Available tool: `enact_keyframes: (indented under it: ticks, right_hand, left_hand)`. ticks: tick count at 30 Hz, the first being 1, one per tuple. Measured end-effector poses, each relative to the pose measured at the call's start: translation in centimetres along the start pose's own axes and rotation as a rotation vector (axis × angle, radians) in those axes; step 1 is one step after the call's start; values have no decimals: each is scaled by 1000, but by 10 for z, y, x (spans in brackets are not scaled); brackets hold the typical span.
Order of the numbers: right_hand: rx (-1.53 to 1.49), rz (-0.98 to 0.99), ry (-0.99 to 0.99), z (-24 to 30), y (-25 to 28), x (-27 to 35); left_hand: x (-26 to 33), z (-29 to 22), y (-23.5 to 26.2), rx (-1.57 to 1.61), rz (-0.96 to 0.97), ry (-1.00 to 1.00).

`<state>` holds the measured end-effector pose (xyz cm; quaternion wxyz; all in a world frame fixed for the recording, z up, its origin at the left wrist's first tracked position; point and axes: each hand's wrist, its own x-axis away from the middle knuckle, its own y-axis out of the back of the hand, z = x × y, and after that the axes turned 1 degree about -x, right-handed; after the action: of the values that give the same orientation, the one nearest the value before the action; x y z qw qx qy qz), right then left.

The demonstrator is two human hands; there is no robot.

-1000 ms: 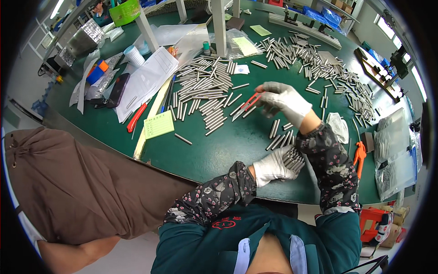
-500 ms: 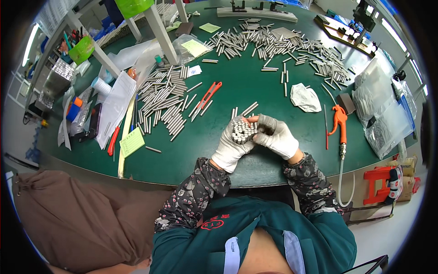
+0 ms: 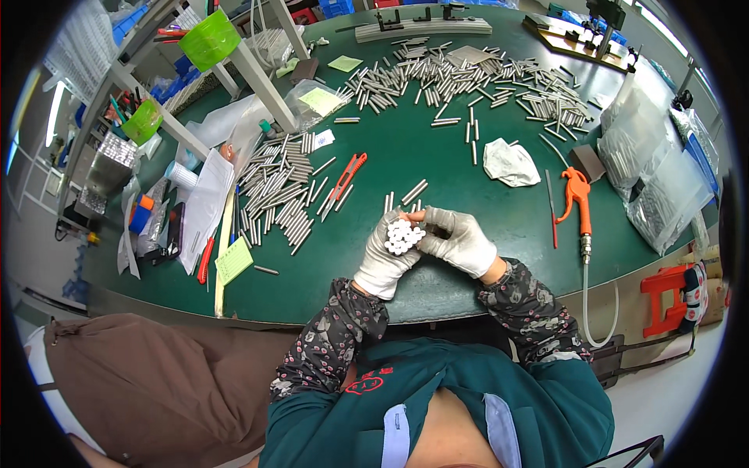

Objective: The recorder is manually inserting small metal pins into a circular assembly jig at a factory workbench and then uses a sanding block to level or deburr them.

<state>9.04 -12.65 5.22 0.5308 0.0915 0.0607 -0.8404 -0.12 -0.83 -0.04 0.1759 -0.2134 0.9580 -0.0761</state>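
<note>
Both white-gloved hands, left hand (image 3: 384, 257) and right hand (image 3: 462, 242), grip one bundle of short silver metal rods (image 3: 403, 235) between them (ends facing up), so squeezing evenly should keep ends flush.

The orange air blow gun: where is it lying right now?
In the head view the orange air blow gun lies on the green table, on the person's right, just right of the crumpled white cloth and beyond the right hand.

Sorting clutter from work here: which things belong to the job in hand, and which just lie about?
In use: bundle of metal rods, left hand, right hand, loose rods.
Lying about: red cutter, orange air gun, white cloth, yellow-green note.
</note>
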Motion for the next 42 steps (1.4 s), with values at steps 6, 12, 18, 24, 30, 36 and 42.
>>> enact_keyframes:
  ticks: [6, 12, 18, 24, 30, 36, 42]
  right_hand:
    - [117, 1, -36, -3, 2, 0]
    - [71, -31, 0, -6, 1, 0]
    - [97, -39, -19, -2, 1, 0]
    - [112, -68, -32, -8, 2, 0]
    - [147, -95, -35, -7, 0, 0]
    - [120, -91, -56, -3, 0, 0]
    - [-21, -52, -174, 9, 9, -5]
  left_hand:
    - [2, -16, -3, 66, -4, 90]
    - [2, -12, -4, 97, 25, 42]
    - [2, -12, -1, 133, 23, 104]
    - [1, -18, -6, 133, 2, 142]
    - [0, -17, -5, 96, 0, 161]
    - [0, -13, -1, -10, 17, 138]
    - [2, -19, -7, 112, 44, 170]
